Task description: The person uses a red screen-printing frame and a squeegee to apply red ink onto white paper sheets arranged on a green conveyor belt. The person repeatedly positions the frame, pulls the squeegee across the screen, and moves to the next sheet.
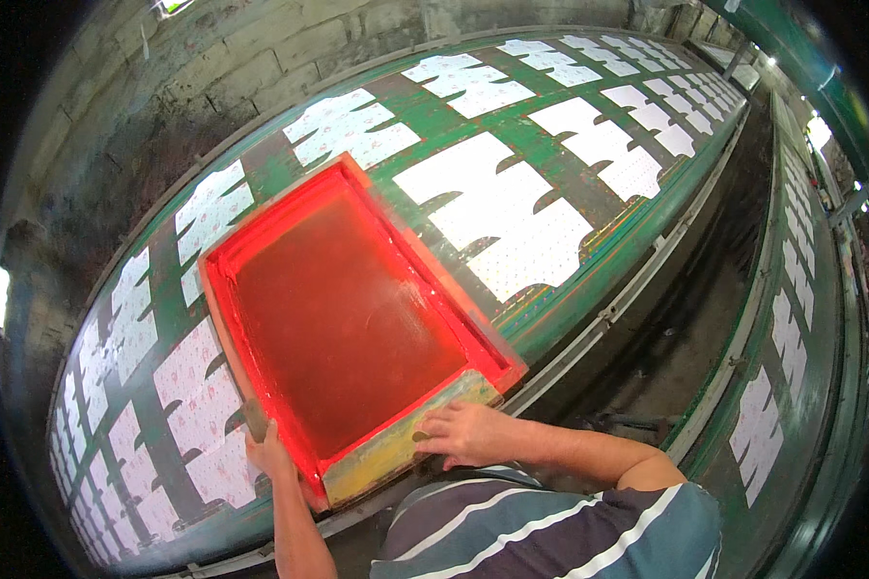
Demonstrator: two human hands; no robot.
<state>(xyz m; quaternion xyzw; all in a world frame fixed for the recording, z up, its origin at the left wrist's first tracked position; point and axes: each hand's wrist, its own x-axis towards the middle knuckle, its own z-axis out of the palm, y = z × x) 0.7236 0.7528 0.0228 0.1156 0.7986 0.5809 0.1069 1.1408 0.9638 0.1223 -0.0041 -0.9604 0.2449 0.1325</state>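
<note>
A large screen-printing frame [352, 309] with a dark red mesh lies at a slant across the green table. Wet red ink is smeared along its inner sides, and its near bar is stained yellow and grey. My right hand [462, 434] grips that near bar, fingers curled over the edge. At the frame's lower left corner my left hand [270, 452] closes on the side, beside a small brown block [256, 421]. White cut fabric pieces [531, 232] with small prints lie flat around the frame. Whatever the frame covers is hidden.
The long green printing table [541, 333] bears several rows of fabric pieces, with a metal rail [599, 326] along its near edge. A second table [821, 405] with similar pieces stands to the right, across a dark aisle [695, 289]. A block wall [251, 68] rises behind.
</note>
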